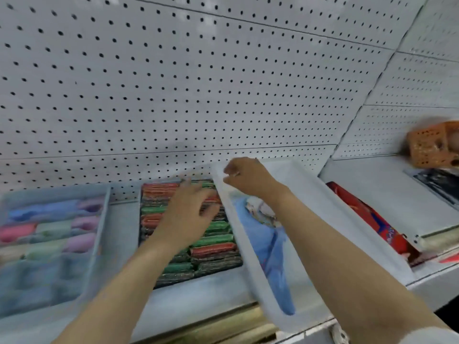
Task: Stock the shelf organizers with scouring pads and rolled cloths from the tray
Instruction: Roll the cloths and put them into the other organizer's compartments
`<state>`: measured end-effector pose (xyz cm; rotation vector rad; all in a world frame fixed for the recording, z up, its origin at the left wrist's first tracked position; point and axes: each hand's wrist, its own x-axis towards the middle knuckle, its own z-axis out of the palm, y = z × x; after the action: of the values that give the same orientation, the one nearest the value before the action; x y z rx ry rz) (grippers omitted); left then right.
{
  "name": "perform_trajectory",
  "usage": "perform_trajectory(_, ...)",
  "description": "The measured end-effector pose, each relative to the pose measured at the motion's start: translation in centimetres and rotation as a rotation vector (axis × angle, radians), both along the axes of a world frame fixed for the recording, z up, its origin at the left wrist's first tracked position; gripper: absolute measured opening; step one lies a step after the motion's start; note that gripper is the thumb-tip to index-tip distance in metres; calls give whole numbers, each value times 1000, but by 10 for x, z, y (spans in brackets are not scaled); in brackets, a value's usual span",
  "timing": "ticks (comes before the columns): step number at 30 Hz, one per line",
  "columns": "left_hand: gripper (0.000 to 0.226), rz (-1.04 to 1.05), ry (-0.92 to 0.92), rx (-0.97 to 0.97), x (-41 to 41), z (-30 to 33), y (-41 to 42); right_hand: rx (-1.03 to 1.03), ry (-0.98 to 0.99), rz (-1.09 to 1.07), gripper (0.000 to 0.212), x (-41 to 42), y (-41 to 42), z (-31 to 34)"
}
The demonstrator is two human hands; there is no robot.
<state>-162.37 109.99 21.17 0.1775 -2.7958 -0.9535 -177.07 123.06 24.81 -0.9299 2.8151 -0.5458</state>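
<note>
A white tray (330, 207) lies at an angle on the shelf, holding a blue cloth (265, 242) and a pale patterned rolled cloth (260, 209). My right hand (246, 180) is at the tray's far left corner, its fingers curled on the rim. Left of the tray is a dark organizer (216, 254) filled with green and red scouring pads. My left hand (188, 209) hovers over those pads with fingers spread and holds nothing; it is blurred. A translucent blue organizer (49, 232) at far left holds pastel rolled cloths.
A white pegboard wall (173, 83) backs the shelf. Right of the tray lie a red package (372, 219) and a dark flat item (442, 184). An orange perforated basket (429, 145) is at the far right. The shelf's front edge (223, 324) runs below my arms.
</note>
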Motion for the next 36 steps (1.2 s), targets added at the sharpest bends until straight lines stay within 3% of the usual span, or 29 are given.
perform_trajectory(4,38,-122,-127,-119,-39,-19,49,445,-114,13,19,-24,61,-39)
perform_trajectory(8,36,-52,-222,-77,-45,-21,61,563,-197,198,23,-15,84,-67)
perform_trajectory(12,36,15,-246,-37,-40,-15,73,481,-187,304,39,-16,91,-83)
perform_trajectory(15,35,38,-270,-34,-39,-9,78,377,-200,365,31,-12,87,-79)
perform_trajectory(19,35,48,-289,10,-35,-4,82,312,-201,432,35,5,84,-83)
perform_trajectory(21,36,54,-291,11,-33,-1,81,194,-264,388,42,0,87,-73)
perform_trajectory(22,37,68,-274,42,-32,3,80,60,-393,300,41,-4,92,-61)
perform_trajectory(25,52,113,-159,290,-31,23,80,-341,-749,138,23,-21,110,-19)
perform_trajectory(30,72,-68,60,530,-38,59,86,-583,-886,49,20,-31,111,39)
perform_trajectory(33,75,-97,219,440,-39,72,89,-653,-900,-12,14,-29,103,55)
perform_trajectory(36,53,-131,400,235,-41,81,86,-668,-931,-51,14,-22,97,65)
